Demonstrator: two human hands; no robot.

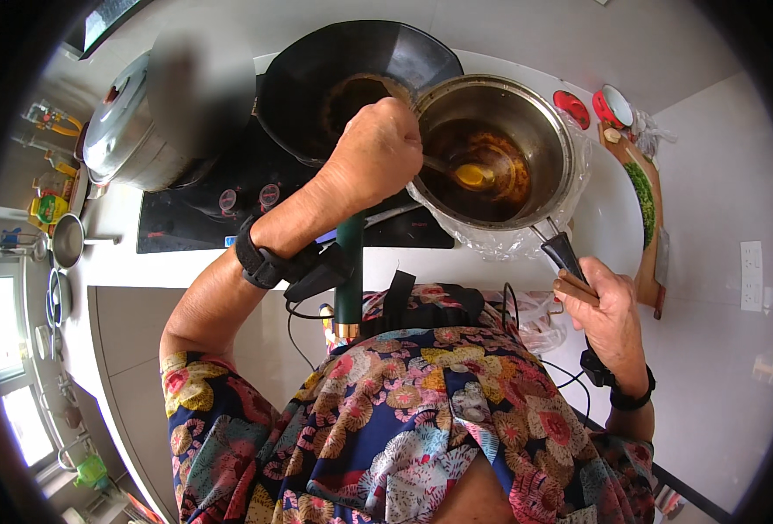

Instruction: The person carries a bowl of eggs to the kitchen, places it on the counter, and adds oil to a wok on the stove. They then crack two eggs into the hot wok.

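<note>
My left hand (380, 150) is closed around the handle of a metal spoon (475, 175), whose bowl holds yellowish liquid inside a steel saucepan (560, 157). Dark brown liquid with reddish residue lies in the saucepan. At the lower right, my right hand (609, 304) grips the saucepan's black handle (562, 252) together with brown wooden sticks (576, 288), possibly chopsticks. A black wok (301, 72) with a dark green handle (349, 281) sits behind my left hand, some liquid in its bottom. Clear plastic film (485, 242) shows under the saucepan.
A large lidded metal pot (141, 154) stands left on the black cooktop (183, 219). To the right are a white basin (612, 203), a wooden board (648, 262) with chopped greens (639, 196) and a knife (661, 265), and a red enamel bowl (612, 107). Cables hang by my waist.
</note>
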